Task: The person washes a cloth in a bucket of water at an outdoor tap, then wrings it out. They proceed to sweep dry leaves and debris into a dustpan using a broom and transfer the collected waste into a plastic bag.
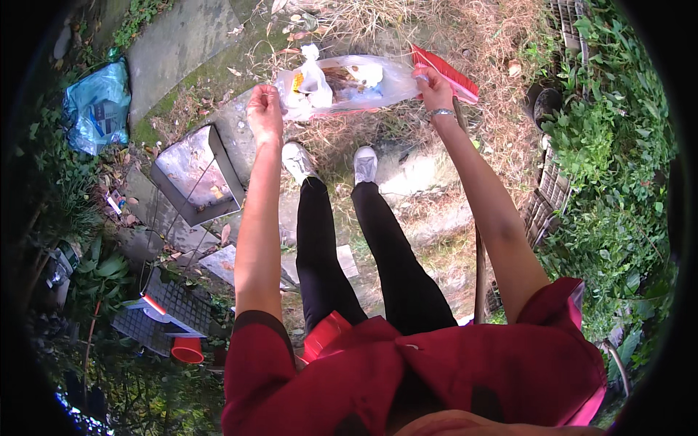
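Observation:
A translucent plastic bag [395, 90] with rubbish inside is stretched sideways between my two hands, in front of my white shoes. My left hand [265, 109] has its fingers pinched on the bag's left edge. My right hand [433, 86] grips the gathered right end. A knotted white plastic bag [315, 84] lies at the left part of the bag. Just behind my right hand is a broom's red bristle head [450, 73]; its wooden handle [480, 272] runs down beside my right forearm.
An open metal dustpan-like tray [199, 174] lies left of my left forearm. Farther left sits a filled blue plastic bag [101, 109]. A red bucket [187, 350] stands at lower left, near a grey tiled block [180, 305]. Dry grass and stone slabs cover the ground; green plants [600, 218] line the right.

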A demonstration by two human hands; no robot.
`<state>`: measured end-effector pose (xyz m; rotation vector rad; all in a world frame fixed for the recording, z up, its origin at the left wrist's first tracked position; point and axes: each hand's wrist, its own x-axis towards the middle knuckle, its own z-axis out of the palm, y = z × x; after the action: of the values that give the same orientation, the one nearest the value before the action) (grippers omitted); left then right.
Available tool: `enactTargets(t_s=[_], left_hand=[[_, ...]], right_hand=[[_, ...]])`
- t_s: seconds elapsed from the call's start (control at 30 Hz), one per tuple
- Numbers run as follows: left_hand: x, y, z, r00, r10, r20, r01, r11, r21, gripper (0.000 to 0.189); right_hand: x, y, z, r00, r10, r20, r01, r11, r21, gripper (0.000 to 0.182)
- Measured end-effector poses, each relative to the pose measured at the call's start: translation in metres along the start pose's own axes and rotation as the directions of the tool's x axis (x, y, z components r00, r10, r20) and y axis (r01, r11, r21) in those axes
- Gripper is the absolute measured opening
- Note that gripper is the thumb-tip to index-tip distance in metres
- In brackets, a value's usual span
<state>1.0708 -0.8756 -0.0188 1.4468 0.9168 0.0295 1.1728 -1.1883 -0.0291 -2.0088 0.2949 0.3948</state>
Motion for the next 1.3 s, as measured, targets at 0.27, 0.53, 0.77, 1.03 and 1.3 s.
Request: enactTargets(t_s=[0.27,0.53,0.77,1.03,1.3], left_hand=[[-0.064,0.03,0.01,0.987,0.129,0.094,-0.133,0.99,0.045,0.015],[-0.078,-0.086,0.015,0.995,-0.01,0.101,-0.018,0.961,0.276,0.013],[-0.086,-0.076,0.036,0.987,-0.012,0.162,-0.008,0.993,0.121,0.01],[-0.138,-0.043,0.053,0.973,-0.025,0.23,0.003,0.995,0.098,0.007],[-0.157,-0.07,0.045,0.913,0.032,0.407,-0.098,0.985,0.142,0.004]], right_hand=[[-0.025,-0.007,-0.05,0.991,-0.105,-0.087,0.104,0.994,-0.015,0.014],[-0.06,0.045,-0.076,0.997,-0.057,0.044,0.068,0.945,-0.319,0.039],[-0.069,0.007,-0.071,0.954,-0.271,0.132,0.3,0.889,-0.346,0.038],[0.019,-0.044,0.022,0.736,-0.522,0.43,0.671,0.647,-0.363,0.031],[0.099,0.04,0.146,0.634,-0.298,0.714,0.734,0.524,-0.432,0.022]])
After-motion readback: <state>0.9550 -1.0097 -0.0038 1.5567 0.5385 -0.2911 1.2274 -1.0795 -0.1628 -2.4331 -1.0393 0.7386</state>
